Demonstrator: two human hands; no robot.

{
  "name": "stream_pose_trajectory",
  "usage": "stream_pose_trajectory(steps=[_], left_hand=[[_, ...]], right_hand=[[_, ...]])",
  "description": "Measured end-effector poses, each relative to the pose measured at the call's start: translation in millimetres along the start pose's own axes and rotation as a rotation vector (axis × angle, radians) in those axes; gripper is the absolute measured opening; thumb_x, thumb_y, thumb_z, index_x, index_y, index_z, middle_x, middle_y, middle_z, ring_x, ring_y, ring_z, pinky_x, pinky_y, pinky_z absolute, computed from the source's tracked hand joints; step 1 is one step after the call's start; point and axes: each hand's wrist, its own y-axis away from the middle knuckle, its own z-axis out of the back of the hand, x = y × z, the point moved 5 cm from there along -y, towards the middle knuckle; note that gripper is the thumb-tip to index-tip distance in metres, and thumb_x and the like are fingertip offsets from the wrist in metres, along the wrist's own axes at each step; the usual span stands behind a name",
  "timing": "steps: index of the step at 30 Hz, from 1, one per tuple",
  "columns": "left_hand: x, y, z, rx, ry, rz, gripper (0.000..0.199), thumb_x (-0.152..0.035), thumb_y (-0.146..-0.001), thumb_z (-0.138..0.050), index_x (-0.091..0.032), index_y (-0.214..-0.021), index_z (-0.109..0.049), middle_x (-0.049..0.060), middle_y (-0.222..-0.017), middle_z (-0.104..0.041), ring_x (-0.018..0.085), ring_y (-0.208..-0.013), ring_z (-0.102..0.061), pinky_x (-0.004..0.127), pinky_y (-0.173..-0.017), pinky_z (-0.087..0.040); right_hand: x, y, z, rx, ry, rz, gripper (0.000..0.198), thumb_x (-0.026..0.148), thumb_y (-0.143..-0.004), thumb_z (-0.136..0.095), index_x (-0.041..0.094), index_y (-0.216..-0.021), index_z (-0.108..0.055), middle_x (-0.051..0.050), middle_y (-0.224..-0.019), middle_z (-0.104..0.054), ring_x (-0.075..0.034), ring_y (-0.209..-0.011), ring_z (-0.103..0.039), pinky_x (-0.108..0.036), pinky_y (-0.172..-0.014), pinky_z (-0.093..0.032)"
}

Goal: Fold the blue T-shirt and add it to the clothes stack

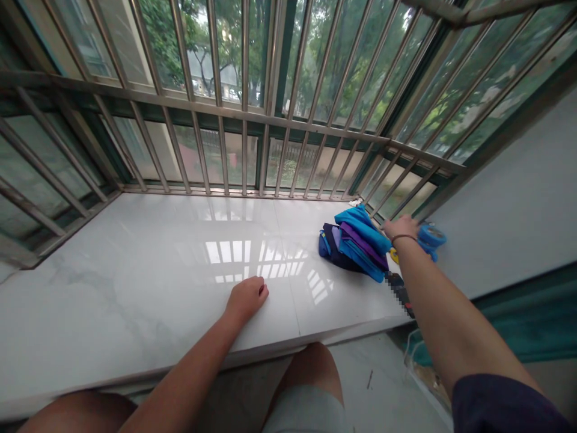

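My left hand rests on the white marble-patterned ledge near its front edge, with the fingers curled into a fist and nothing seen in it. At the ledge's right end, my right hand reaches past a stack of folded cloths in blue, purple and navy. Its thumb side points left toward the stack's far corner; the other fingers are mostly hidden and blurred. Just right of that hand sits a round blue object, possibly a tape roll. A small yellow ring-like thing shows beneath my wrist.
Metal window bars enclose the ledge's far and side edges. A dark, partly pixelated item lies by the right front corner. Below on the floor stands a clear plastic container, with a teal curtain beside it. My knees are under the front edge.
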Motion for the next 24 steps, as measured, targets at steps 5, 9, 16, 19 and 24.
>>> stream_pose_trajectory(steps=[5,9,16,19,24], left_hand=[[0.3,0.4,0.9,0.009,0.004,0.007,0.023,-0.03,-0.104,-0.051,-0.023,-0.088,-0.065,0.006,-0.096,-0.074,0.024,-0.09,-0.069,0.035,-0.072,-0.038],[1.5,0.2,-1.1,0.005,0.015,0.016,0.022,-0.031,-0.104,-0.052,-0.023,-0.087,-0.065,0.006,-0.095,-0.074,0.023,-0.09,-0.068,0.034,-0.073,-0.037],[1.1,1.1,-0.9,0.006,0.015,0.017,0.021,-0.031,-0.103,-0.053,-0.024,-0.086,-0.063,0.005,-0.096,-0.075,0.022,-0.091,-0.068,0.035,-0.072,-0.037],[1.5,1.3,0.3,0.01,0.009,0.02,0.022,-0.032,-0.103,-0.053,-0.024,-0.086,-0.063,0.005,-0.095,-0.074,0.022,-0.09,-0.068,0.035,-0.072,-0.037],[0.5,1.5,2.0,0.021,0.02,0.02,0.022,-0.032,-0.103,-0.052,-0.024,-0.085,-0.063,0.005,-0.095,-0.074,0.023,-0.09,-0.068,0.035,-0.072,-0.038]], right_hand=[[55.4,6.6,-16.4,-0.019,-0.088,0.069,0.065,0.052,-0.104,-0.05,0.011,-0.155,-0.048,-0.027,-0.163,-0.047,-0.038,-0.155,-0.04,-0.059,-0.126,-0.034],[84.7,35.3,-54.4,0.184,-0.05,0.075,0.072,0.063,-0.106,-0.039,0.019,-0.162,-0.046,-0.021,-0.17,-0.043,-0.039,-0.157,-0.037,-0.066,-0.125,-0.033],[77.1,66.7,-113.2,0.457,0.1,0.045,0.074,0.073,-0.103,-0.036,0.021,-0.148,-0.065,-0.022,-0.15,-0.064,-0.043,-0.142,-0.056,-0.065,-0.119,-0.037],[71.7,63.1,-117.7,0.425,0.107,0.072,0.075,0.073,-0.103,-0.035,0.022,-0.15,-0.064,-0.021,-0.15,-0.065,-0.042,-0.139,-0.058,-0.066,-0.121,-0.032],[63.3,71.5,-114.8,0.273,0.051,0.075,0.071,0.067,-0.106,-0.037,0.021,-0.154,-0.061,-0.021,-0.151,-0.065,-0.04,-0.14,-0.057,-0.067,-0.125,-0.026]])
